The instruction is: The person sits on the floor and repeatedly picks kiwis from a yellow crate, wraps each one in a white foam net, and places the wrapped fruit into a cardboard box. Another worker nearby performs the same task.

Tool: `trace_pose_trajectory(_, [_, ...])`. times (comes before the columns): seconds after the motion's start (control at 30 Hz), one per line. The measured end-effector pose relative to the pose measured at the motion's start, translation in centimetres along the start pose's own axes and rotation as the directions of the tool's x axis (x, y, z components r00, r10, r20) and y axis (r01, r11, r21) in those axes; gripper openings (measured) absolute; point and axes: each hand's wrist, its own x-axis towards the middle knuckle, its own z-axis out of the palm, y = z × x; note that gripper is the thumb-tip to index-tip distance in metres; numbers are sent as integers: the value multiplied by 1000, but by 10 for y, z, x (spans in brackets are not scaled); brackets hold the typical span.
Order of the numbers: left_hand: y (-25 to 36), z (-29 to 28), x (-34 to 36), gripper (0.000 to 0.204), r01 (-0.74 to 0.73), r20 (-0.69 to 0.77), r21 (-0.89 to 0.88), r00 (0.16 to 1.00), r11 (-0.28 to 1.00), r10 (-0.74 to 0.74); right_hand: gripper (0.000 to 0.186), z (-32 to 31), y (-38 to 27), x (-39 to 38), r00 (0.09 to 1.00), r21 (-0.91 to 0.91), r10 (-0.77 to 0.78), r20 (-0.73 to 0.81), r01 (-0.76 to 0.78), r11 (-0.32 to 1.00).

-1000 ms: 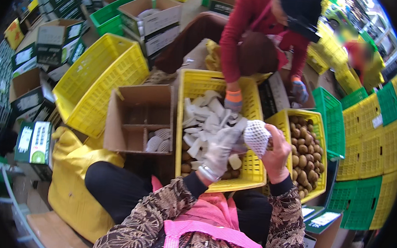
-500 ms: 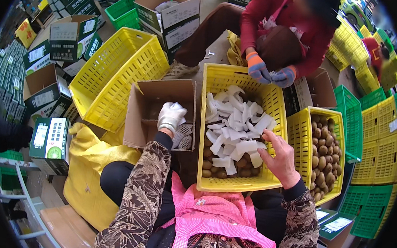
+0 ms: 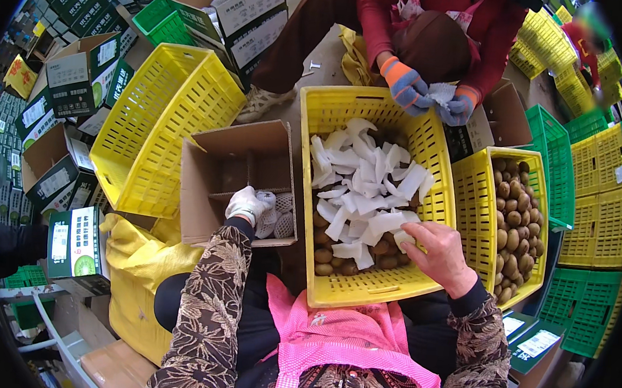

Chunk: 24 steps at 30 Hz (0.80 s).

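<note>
My left hand (image 3: 248, 205), in a white glove, is inside an open cardboard box (image 3: 199, 200) with a divider. Its fingers curl against a kiwi in a white foam net (image 3: 266, 200); the fingertips are partly hidden. More net-wrapped kiwis (image 3: 283, 224) sit beside it in the near right compartment. On the right, my bare right hand (image 3: 438, 255) pinches the edge of a white foam net sleeve (image 3: 403, 236) at the near right of the pile. That pile of flat foam sleeves (image 3: 363, 176) lies on loose brown kiwis (image 3: 349, 267) in a yellow crate (image 3: 361, 296).
Across the crate, a co-worker's gloved hands (image 3: 433, 98) hold a whitish foam sleeve. A second yellow crate of kiwis (image 3: 517, 223) stands at right, beside green crates (image 3: 551, 167). To the left are a tilted yellow crate (image 3: 168, 123), printed boxes (image 3: 77, 242) and a yellow sack (image 3: 143, 269).
My left hand has moved lower in the box, next to the wrapped kiwis. My right hand has closed on a foam sleeve. The co-worker's hands have shifted slightly over the crate.
</note>
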Motion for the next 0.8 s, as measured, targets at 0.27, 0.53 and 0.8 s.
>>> trace_pose_trajectory(0.27, [25, 5, -8, 42, 129, -126, 35, 984, 991, -123, 25, 7, 11, 2, 998, -22, 29, 56, -28, 999])
trace_pose_trajectory(0.53, [5, 14, 7, 32, -178, 61, 293, 984, 940, 167, 22, 53, 48, 3, 980, 59, 80, 182, -92, 994])
trace_pose_trajectory(0.8, [-13, 5, 6, 31, -423, 188, 468, 906, 776, 380, 44, 179, 28, 34, 966, -73, -34, 258, 55, 996])
